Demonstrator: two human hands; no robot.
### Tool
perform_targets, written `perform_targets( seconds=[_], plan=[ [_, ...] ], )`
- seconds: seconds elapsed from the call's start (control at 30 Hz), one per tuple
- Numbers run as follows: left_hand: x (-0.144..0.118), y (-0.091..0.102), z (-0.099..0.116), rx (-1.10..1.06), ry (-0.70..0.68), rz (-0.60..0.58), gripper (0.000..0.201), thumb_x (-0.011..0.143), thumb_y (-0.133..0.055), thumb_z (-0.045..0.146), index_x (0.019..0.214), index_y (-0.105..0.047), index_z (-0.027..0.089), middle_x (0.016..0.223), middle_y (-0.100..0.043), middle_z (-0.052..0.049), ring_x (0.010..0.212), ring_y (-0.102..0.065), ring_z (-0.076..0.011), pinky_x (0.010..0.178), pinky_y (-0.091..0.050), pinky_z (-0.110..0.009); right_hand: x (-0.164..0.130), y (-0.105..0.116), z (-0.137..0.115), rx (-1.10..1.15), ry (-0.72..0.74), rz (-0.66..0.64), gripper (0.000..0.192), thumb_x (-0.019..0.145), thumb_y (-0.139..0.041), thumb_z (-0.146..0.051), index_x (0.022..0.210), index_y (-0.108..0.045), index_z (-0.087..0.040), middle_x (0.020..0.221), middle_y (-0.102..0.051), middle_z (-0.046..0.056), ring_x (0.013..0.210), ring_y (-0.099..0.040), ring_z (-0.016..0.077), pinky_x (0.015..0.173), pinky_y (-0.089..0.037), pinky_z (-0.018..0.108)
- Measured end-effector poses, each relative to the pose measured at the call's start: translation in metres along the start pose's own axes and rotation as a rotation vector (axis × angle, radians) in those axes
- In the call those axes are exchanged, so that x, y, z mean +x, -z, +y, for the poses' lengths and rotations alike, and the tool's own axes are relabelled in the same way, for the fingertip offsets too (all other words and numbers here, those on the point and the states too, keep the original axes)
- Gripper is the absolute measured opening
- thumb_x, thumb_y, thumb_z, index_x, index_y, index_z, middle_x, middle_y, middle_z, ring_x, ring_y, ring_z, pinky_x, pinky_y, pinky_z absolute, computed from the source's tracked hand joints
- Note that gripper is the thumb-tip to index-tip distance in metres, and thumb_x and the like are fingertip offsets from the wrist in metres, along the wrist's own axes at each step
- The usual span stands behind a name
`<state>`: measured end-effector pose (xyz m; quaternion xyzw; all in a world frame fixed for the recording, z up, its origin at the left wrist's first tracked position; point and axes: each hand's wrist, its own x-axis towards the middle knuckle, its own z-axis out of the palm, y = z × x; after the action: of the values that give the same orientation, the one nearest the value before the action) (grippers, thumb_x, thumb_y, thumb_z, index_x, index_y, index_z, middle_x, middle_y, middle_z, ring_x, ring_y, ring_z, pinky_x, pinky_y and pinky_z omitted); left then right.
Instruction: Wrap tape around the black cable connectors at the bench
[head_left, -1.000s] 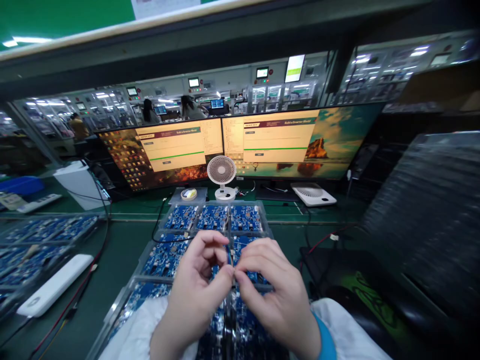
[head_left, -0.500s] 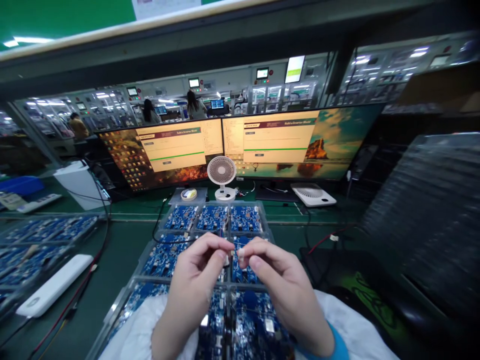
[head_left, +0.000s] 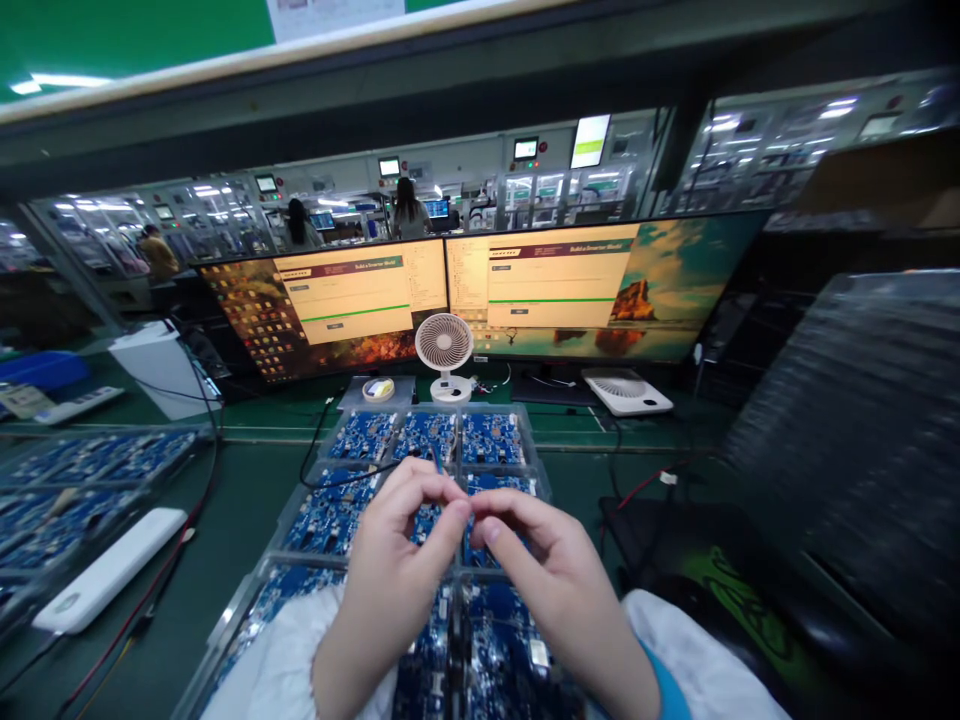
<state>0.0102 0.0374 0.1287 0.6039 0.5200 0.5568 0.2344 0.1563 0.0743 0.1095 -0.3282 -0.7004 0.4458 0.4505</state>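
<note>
Green bench (head_left: 251, 495): PCBs (head_left: 495, 640) under L hand (head_left: 397, 560) & R hand (head_left: 559, 570), fingertips pinched tog., contents unclear.

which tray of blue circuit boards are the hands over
The central tray, directly in front of the person: the left hand and right hand are both above it. The left-edge tray lies off to the side, away from both hands.
</note>
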Motion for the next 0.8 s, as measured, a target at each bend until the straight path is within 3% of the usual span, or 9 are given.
perform_targets(
  seconds=[0.1,0.27,0.43,0.6,0.8],
  plan=[
    [0.002,-0.004,-0.003,-0.112,0.058,0.047,0.016,0.089,-0.057,0.023,0.074,-0.062,0.020,0.081,-0.056,-0.001,0.079,-0.054,-0.0167,0.072,-0.043,-0.026,0.001,0.000,0.004,-0.142,0.039,0.077,0.042,0.087,-0.055,-0.029,0.127,-0.054,-0.016,0.090,-0.068,0.006,0.087,-0.064,0.0243,0.086,-0.047,0.042],
    [0.005,-0.010,-0.011,-0.237,0.101,0.043,0.018,0.088,-0.058,0.024,0.076,-0.070,0.019,0.081,-0.061,-0.002,0.082,-0.057,-0.0179,0.075,-0.045,-0.027,0.008,-0.002,0.005,0.052,-0.002,0.023,0.015,0.087,-0.058,-0.033,0.090,-0.065,-0.020,0.084,-0.070,0.003,0.077,-0.064,0.0192,0.070,-0.051,0.030],
    [0.005,-0.009,-0.013,-0.221,0.082,0.030,0.017,0.088,-0.058,0.022,0.078,-0.073,0.020,0.080,-0.061,-0.002,0.081,-0.057,-0.0183,0.075,-0.046,-0.028,0.011,-0.001,0.007,0.133,0.014,0.051,0.020,0.088,-0.057,-0.034,0.074,-0.059,-0.020,0.073,-0.059,0.000,0.067,-0.055,0.0154,0.061,-0.045,0.026],
    [0.009,-0.003,-0.010,-0.060,0.087,0.012,0.018,0.087,-0.056,0.020,0.086,-0.074,0.021,0.088,-0.063,-0.004,0.086,-0.057,-0.0197,0.074,-0.045,-0.030,0.010,-0.001,0.007,0.179,-0.039,0.008,0.021,0.088,-0.053,-0.035,0.072,-0.054,-0.021,0.068,-0.051,-0.002,0.064,-0.048,0.0152,0.058,-0.041,0.026],
    [0.008,-0.002,-0.013,-0.190,0.099,-0.001,0.018,0.089,-0.055,0.022,0.084,-0.073,0.023,0.085,-0.059,-0.001,0.084,-0.055,-0.0167,0.077,-0.043,-0.027,0.014,-0.003,0.009,0.232,-0.128,0.024,0.019,0.083,-0.062,-0.039,0.086,-0.061,-0.020,0.082,-0.060,0.001,0.075,-0.055,0.0178,0.067,-0.044,0.029]
  ],
)
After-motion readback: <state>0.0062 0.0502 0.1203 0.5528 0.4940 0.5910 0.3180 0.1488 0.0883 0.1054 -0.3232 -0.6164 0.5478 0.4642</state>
